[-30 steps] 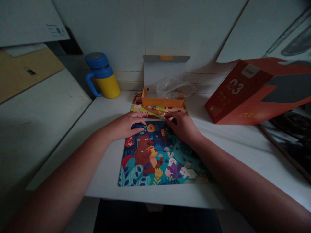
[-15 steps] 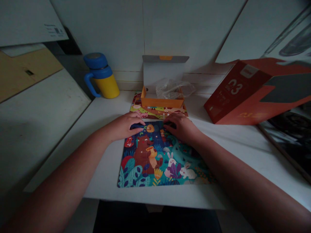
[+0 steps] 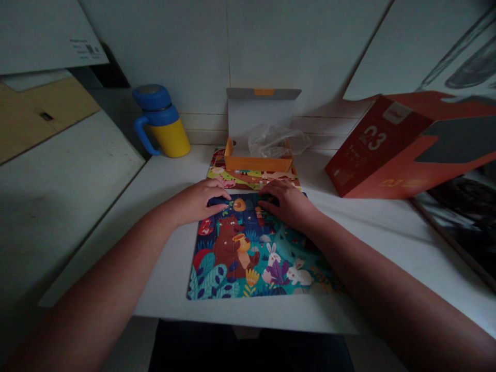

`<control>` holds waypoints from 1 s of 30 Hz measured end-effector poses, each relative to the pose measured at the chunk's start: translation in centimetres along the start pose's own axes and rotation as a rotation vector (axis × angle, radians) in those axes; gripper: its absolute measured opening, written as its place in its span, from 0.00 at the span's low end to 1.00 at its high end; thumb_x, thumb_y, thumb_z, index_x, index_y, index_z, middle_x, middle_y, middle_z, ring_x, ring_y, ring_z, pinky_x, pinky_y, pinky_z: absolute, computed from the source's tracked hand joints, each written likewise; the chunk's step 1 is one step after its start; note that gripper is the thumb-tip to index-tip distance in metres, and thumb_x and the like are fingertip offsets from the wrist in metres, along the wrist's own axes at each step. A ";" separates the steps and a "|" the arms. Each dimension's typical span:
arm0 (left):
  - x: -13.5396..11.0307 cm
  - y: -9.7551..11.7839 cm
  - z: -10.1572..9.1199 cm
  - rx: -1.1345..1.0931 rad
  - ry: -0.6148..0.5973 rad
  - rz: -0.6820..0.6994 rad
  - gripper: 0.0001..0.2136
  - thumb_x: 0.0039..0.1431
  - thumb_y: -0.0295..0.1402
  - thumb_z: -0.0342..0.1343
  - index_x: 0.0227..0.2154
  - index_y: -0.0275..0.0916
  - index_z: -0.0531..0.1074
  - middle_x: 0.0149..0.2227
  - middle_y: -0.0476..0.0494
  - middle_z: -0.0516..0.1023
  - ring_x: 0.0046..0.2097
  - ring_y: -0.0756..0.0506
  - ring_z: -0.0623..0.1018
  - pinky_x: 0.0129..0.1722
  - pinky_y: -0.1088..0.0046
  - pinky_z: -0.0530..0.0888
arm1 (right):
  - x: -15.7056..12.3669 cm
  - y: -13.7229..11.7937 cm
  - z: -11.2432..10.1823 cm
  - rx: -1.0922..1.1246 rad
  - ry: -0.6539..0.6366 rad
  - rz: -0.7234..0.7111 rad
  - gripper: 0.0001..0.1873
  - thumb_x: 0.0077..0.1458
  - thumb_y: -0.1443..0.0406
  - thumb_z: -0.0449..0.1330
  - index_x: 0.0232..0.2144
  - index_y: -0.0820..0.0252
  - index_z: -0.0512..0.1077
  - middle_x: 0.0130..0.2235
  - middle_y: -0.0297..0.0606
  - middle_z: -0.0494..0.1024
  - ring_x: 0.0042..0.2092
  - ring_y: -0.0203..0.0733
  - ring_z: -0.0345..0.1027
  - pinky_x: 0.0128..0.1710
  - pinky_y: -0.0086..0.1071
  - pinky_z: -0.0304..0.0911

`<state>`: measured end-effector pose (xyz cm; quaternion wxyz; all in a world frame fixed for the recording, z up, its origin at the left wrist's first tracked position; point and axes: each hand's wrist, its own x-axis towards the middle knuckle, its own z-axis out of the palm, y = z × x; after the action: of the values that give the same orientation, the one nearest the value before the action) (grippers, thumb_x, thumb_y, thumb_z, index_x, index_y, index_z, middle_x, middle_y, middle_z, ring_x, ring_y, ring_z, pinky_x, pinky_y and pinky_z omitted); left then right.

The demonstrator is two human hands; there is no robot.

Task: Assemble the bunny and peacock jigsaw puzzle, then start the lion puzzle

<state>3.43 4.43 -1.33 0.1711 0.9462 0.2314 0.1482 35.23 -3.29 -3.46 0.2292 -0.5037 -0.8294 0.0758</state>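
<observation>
A colourful jigsaw puzzle (image 3: 248,253) with a bear, rabbits and plants lies flat on the white table (image 3: 387,243) in front of me. My left hand (image 3: 199,199) rests on the puzzle's far left corner, fingers stretched flat and pressing on the pieces. My right hand (image 3: 289,201) lies on the puzzle's far edge right of the middle, fingers curved down onto the pieces. Neither hand lifts a piece. A second finished puzzle (image 3: 251,178) lies just beyond, partly under an orange box.
An open orange box (image 3: 258,163) with a grey lid and a clear plastic bag (image 3: 277,140) stands behind the puzzles. A blue and yellow flask (image 3: 163,121) is at the back left. A large red carton (image 3: 403,147) lies at the right. The table's near edge runs below the puzzle.
My right hand has slid slightly left along the puzzle's far edge. The left hand has stayed where it was.
</observation>
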 end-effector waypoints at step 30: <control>0.5 0.6 0.5 0.012 0.058 0.035 0.10 0.74 0.38 0.58 0.51 0.43 0.81 0.57 0.38 0.79 0.63 0.40 0.77 0.66 0.54 0.75 | -0.1 0.4 -1.3 -0.102 -0.031 0.088 0.10 0.68 0.63 0.64 0.47 0.60 0.83 0.48 0.48 0.84 0.53 0.54 0.74 0.58 0.44 0.65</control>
<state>4.30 4.03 -1.41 0.1560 0.9465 0.2203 0.1770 36.16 -3.30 -2.47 0.1869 -0.5496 -0.8126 0.0514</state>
